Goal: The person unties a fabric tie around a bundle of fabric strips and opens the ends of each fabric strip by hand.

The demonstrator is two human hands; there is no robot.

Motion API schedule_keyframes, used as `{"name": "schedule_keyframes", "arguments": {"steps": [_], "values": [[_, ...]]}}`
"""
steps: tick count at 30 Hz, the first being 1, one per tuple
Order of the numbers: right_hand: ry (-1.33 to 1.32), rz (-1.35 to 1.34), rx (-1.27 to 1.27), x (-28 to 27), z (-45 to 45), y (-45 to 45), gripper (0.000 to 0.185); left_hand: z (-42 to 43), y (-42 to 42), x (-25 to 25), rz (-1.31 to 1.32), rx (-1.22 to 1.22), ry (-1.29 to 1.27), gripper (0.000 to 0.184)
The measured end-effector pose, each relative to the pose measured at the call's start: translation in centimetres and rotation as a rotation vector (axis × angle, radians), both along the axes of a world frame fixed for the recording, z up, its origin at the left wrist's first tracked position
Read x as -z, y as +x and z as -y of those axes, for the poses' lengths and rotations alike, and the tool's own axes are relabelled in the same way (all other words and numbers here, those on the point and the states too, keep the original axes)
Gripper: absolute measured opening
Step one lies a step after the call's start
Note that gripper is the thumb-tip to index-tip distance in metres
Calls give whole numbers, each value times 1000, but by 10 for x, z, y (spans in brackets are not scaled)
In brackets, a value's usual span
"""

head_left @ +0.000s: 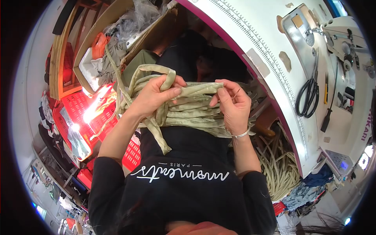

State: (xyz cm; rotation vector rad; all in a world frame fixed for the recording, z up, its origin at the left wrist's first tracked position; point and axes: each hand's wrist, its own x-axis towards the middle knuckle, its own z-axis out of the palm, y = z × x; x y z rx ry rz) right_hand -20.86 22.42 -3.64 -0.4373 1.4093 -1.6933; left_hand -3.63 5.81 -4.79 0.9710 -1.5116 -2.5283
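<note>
A cluttered workroom curves around the seated person, its pale wall [29, 82] at nine o'clock. Toward ten and eleven stand red baskets [76, 105] and a cardboard box [156, 35] of plastic and cloth.

The left hand [156, 93] pinches a folded strip [199, 89] between thumb and fingers, a loop rising over it toward eleven. Beneath, at the centre, the bundle of fabric strips [196, 111] lies crosswise over the lap, which seems to bear its weight and free the fingers for one length. The right hand [235, 103] pinches that strip's end between thumb and forefinger; held between two grips, the piece looks kept flat and fairly straight.

The strips are pale sage green, narrow, soft and creased, with a slight sheen; one tail droops toward seven o'clock over the black shirt [176, 203]. More narrow strips hang in a tangled heap [280, 172] at four. From twelve to four curves the white table [266, 23], with black-handled scissors [312, 81] at two and a sewing machine [354, 113] at three.
</note>
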Motion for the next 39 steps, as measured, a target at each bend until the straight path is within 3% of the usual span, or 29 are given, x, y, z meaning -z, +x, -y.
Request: {"name": "schedule_keyframes", "arguments": {"steps": [5,8,10,11,12,13,15,18,19,21,24,27,29,31,33,34,37,39], "values": [[66,-44,0,6,-3,7,14,5,7,-5,89,-4,-39,17],[231,-237,-170,10,-8,1,13,31,26,-1,188,16,-223,17],[411,-520,-128,15,-11,-14,12,82,54,11,221,-134,-433,19],[500,-662,-109,19,-14,-24,12,113,68,17,300,-277,-593,22],[551,-803,-98,33,-21,-40,14,159,108,42,457,-244,-903,25],[598,-942,-87,51,-31,-56,17,192,143,62,614,-205,-1214,28],[773,-1272,-63,83,-46,-80,21,190,163,44,964,30,-1746,34],[773,-1273,-167,120,-64,-101,26,158,131,20,1391,229,-1526,36],[814,-1243,-176,128,-66,-102,26,149,124,20,1348,256,-1579,35],[894,-1184,-192,139,-67,-105,26,128,101,13,1052,278,-1622,31],[995,-1247,-50,115,-58,-96,26,94,51,-6,492,255,-1397,28],[538,-1504,40,58,-42,-67,27,62,5,-20,127,242,-1128,30],[317,-1485,6,29,-24,-35,26,44,-21,-13,-9,217,-831,28],[56,-1504,-76,26,-12,-11,27,27,-41,3,-66,250,-585,27],[-53,-1489,-174,21,-3,15,25,23,-52,10,76,508,-296,34],[-79,-1475,-213,23,-1,25,25,16,-54,19,118,505,-316,36],[-130,-1417,-322,26,0,44,23,-2,-52,21,-29,51,12,35],[-138,-1368,-405,26,1,49,23,2,-46,26,-42,-69,50,37]]}}
